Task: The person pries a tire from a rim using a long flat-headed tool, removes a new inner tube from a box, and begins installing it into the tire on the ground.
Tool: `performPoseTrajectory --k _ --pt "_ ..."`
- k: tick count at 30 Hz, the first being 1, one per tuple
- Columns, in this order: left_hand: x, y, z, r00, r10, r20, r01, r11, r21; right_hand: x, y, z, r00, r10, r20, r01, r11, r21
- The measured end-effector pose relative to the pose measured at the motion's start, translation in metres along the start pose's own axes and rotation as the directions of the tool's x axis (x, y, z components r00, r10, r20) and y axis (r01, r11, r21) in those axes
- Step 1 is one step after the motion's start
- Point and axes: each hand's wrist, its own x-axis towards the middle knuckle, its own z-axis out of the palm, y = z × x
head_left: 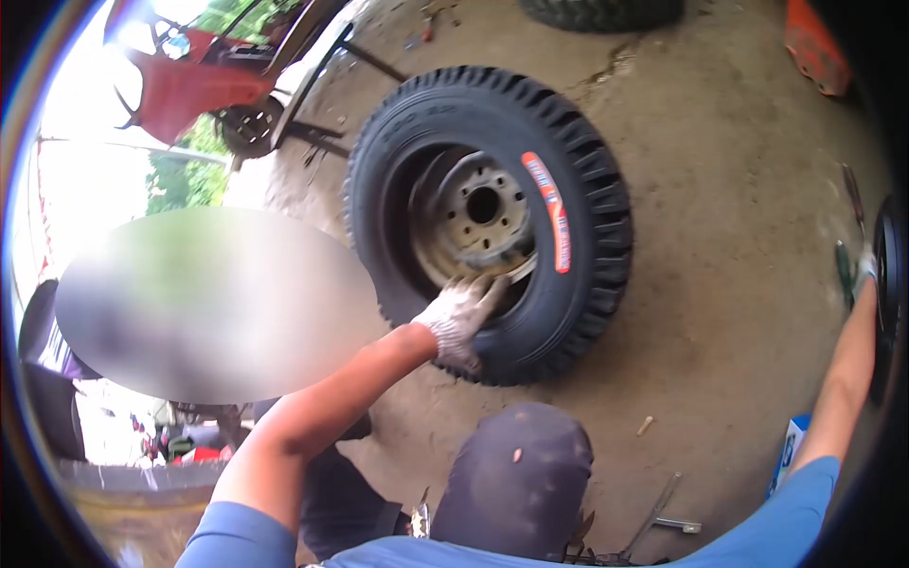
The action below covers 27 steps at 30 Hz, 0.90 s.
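A black tyre with a chunky tread and a red-orange label lies flat on the floor. A dull metal wheel rim with a round centre hole and bolt holes sits inside it. My left hand, in a whitish knit glove, rests on the tyre's near sidewall, its fingers spread over the rim's edge. Far out to the right stretches my right arm. My gloved right hand is beside a black ring-shaped thing, its fingers too small and blurred to read. Close to it lies a thin tool with a brown handle.
A dark green object lies near my right hand. Below are a blue-and-white box and a metal bar tool. Another tyre is at the top. A metal frame and a red machine stand upper left.
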Motion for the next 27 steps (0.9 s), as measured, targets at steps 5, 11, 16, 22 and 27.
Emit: performPoseTrajectory --k 5,11,16,22,27 --pt "-0.007 0.003 -0.005 1.0 0.012 -0.01 -0.012 0.999 0.031 0.007 0.018 0.017 0.985 0.139 0.106 -0.157 0.97 0.184" --pt "-0.016 -0.002 -0.01 0.999 -0.002 0.034 0.003 0.999 -0.038 -0.081 0.05 0.037 0.771 0.141 0.62 -0.636 0.125 0.762" --pt "-0.019 -0.01 -0.006 1.0 0.019 -0.006 -0.019 0.998 -0.067 -0.152 0.065 0.051 0.937 0.279 0.208 -0.27 0.205 0.941" --pt "-0.019 -0.006 -0.004 1.0 0.008 -0.011 -0.008 0.998 -0.062 -0.302 -0.092 -0.112 0.953 -0.118 0.279 -0.229 0.321 0.919" --pt "-0.018 -0.004 -0.003 1.0 0.0 -0.025 -0.001 0.999 -0.035 -0.554 -0.222 -0.219 0.709 -0.702 0.068 0.134 0.229 0.964"
